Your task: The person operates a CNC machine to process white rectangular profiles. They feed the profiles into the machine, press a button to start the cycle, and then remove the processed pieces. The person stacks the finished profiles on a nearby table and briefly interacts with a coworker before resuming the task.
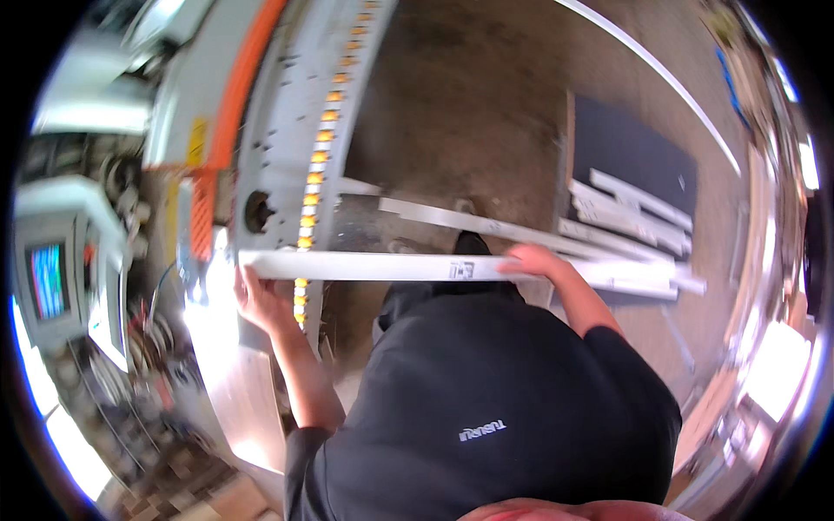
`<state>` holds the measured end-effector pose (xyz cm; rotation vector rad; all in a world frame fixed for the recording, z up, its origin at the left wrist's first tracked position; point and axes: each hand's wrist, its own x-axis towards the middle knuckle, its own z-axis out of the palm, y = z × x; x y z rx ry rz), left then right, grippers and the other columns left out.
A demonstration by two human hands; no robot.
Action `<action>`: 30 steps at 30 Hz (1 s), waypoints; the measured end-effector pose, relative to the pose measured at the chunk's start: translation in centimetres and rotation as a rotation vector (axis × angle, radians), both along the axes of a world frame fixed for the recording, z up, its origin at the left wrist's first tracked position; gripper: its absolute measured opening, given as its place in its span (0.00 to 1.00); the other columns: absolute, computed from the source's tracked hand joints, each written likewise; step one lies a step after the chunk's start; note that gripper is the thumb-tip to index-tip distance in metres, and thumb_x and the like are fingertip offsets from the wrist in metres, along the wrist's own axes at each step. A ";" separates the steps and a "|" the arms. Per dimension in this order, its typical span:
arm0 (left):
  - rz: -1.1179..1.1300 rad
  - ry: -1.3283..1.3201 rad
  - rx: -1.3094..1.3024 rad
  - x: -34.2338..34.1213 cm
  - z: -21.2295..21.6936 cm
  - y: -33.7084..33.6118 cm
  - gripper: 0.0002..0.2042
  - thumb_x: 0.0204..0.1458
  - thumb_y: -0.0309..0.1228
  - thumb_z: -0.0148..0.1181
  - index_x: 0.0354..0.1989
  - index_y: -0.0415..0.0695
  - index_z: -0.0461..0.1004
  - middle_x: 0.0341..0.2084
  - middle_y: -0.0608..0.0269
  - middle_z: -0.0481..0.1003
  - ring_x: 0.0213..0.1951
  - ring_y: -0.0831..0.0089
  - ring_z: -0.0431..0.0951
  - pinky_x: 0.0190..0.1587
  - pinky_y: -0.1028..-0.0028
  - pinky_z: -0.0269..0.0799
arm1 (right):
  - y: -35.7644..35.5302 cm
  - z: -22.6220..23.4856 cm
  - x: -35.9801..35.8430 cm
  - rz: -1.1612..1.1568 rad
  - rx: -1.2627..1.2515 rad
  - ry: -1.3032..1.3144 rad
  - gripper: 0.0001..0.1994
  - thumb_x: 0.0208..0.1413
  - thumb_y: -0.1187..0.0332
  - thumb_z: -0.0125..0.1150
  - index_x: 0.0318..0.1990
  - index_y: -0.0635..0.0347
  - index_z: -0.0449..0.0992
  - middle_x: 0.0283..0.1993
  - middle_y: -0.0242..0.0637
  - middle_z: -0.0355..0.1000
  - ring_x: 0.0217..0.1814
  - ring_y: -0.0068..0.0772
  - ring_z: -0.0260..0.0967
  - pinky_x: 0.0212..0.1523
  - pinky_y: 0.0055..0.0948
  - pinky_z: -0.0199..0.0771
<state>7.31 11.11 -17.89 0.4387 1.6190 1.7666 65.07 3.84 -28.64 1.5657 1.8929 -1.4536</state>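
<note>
A long, narrow white board strip (pixel 373 266) with a small printed label lies level across the front of my body. My left hand (pixel 258 300) grips its left end from below, over the edge of the machine bed. On the other end, my right hand (pixel 532 260) is closed over the strip, its fingertips on the upper face near the label. Just beyond, another white strip (pixel 469 220) slants from the machine's side toward a pile of white strips (pixel 630 213) at the right. The pile rests on a dark panel (pixel 630 139).
Along my left runs a machine with a grey bed (pixel 287 113), a row of yellow rollers (pixel 324 136) and an orange-edged cover (pixel 248 78). A screen (pixel 48 280) stands at far left. A long white strip (pixel 665 74) lies on the floor (pixel 460 95) at upper right.
</note>
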 end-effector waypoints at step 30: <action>0.004 0.045 -0.151 -4.9 -12.8 10.0 0.42 0.64 0.31 0.64 0.84 0.50 0.49 0.35 0.61 0.81 0.33 0.75 0.80 0.37 0.73 0.77 | 3.8 0.2 -11.1 -0.258 -0.033 -0.179 0.40 0.66 0.30 0.51 0.47 0.67 0.85 0.44 0.63 0.82 0.52 0.61 0.81 0.54 0.49 0.75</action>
